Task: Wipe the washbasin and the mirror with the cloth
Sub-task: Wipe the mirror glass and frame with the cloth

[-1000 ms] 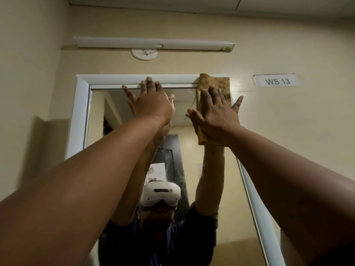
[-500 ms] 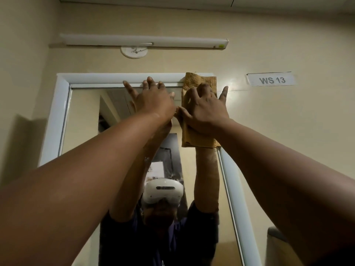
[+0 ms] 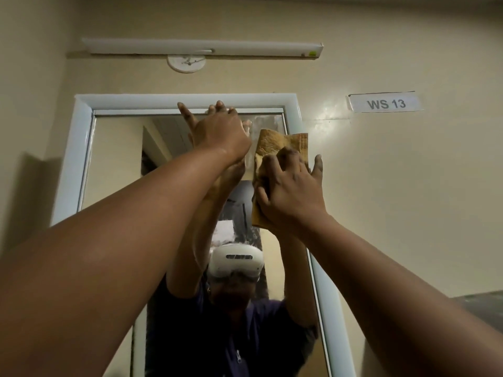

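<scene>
**Cloth at the mirror's upper right edge**

My right hand (image 3: 291, 191) presses the cloth (image 3: 280, 148) against the mirror (image 3: 117, 164), fingers curled over its crumpled lower half, so it is gripping and pushing at once. My left hand (image 3: 220, 134) lies flat on the glass just left of the cloth, fingers straight and spread, holding nothing; its fingertips reach the top of the white frame (image 3: 81, 148).

The cloth sits at the mirror's upper right edge, overlapping the frame's right rail. Its long axis runs up and down, roughly parallel to that rail, with the free end pointing up past my fingers towards the frame's top corner. The right hand is the one on it; the left is beside it but apart.

I judge this a wiping stroke along the mirror's right side. Most of the glass lies left of and below the cloth, so the coming move likely turns on dragging it that way, and my left hand sits in that path.

Above the mirror hang a tube light (image 3: 201, 47) and a round fitting (image 3: 186, 63); right of it, a label reading WS 13 (image 3: 383, 104). The washbasin is out of view.
</scene>
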